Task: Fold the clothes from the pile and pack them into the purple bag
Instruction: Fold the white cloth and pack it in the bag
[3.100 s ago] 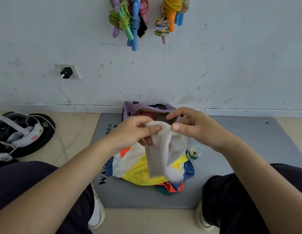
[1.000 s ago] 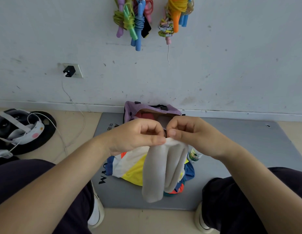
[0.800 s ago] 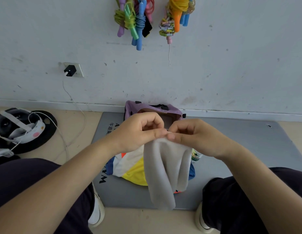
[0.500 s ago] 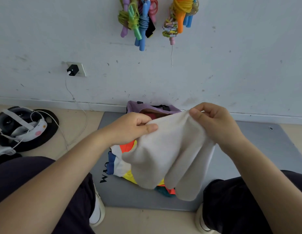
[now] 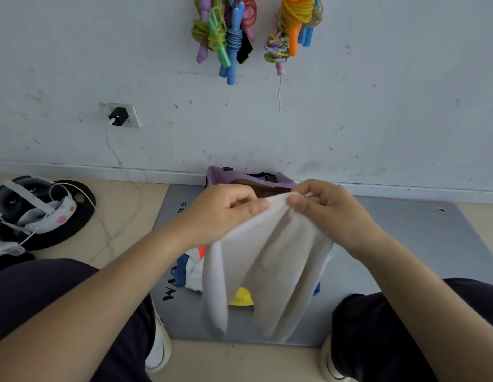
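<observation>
A white cloth (image 5: 270,268) hangs in front of me, pinched at its top edge by my left hand (image 5: 223,210) and my right hand (image 5: 328,210), thumbs almost touching. It drapes down in loose folds over the pile of colourful clothes (image 5: 193,268), of which only blue, white, orange and yellow bits show. The purple bag (image 5: 220,175) stands open just behind my hands against the wall, mostly hidden by them.
A grey mat (image 5: 421,244) lies under the pile and bag. My dark-trousered knees flank it. A headset on a black round base (image 5: 38,213) with a white cable sits at left. Bundled jump ropes (image 5: 228,37) hang on the wall above.
Half a second ago my hands held the cloth spread apart; now they have come back together at its top edge, and the cloth hangs lower in doubled folds.
</observation>
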Demonstrator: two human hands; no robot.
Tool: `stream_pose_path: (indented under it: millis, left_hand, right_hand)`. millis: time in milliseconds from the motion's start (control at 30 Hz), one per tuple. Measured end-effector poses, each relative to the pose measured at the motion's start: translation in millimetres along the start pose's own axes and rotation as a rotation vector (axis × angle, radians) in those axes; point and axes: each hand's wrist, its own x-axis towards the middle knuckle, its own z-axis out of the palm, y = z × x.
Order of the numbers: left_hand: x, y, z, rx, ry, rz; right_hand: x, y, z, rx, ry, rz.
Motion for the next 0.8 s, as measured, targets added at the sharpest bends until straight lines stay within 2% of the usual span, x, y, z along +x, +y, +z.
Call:
stream_pose_path:
  millis: [100, 200, 300, 433, 533, 633, 733, 800]
  left_hand:
    - [3.0, -9.6, -13.5, 0.080, 0.132, -0.039]
    - [5.0, -19.0, -22.4, 0.171, 0.269, -0.072]
    - [6.3, -21.8, -24.5, 0.154, 0.345, -0.050]
    - [6.8, -20.9, -16.4, 0.095, 0.261, -0.031]
    - [6.0, -22.8, -13.9, 0.192, 0.134, -0.047]
    - [8.3, -24.7, -17.4, 0.311, 0.114, -0.082]
    - [9.3, -27.4, -21.2, 0.288, 0.064, -0.070]
    - [8.6, -30.1, -21.9, 0.252, 0.011, -0.129]
  right_hand:
    - [6.7, 7.4, -14.6, -0.020, 0.182, 0.063]
    - [8.3, 12.0, -20.7, -0.025, 0.197, 0.086]
    - [8.6, 12.2, -25.2, -0.020, 0.210, 0.093]
    - [6.7, 13.3, -22.2, 0.013, 0.145, 0.078]
    - [5.3, 12.7, -16.7, 0.008, 0.085, 0.056]
    - [7.5, 13.3, -21.3, 0.011, 0.160, 0.059]
    - [9.3, 15.2, -26.2, -0.003, 0.218, 0.085]
    - [10.0, 16.8, -25.2, -0.006, 0.206, 0.095]
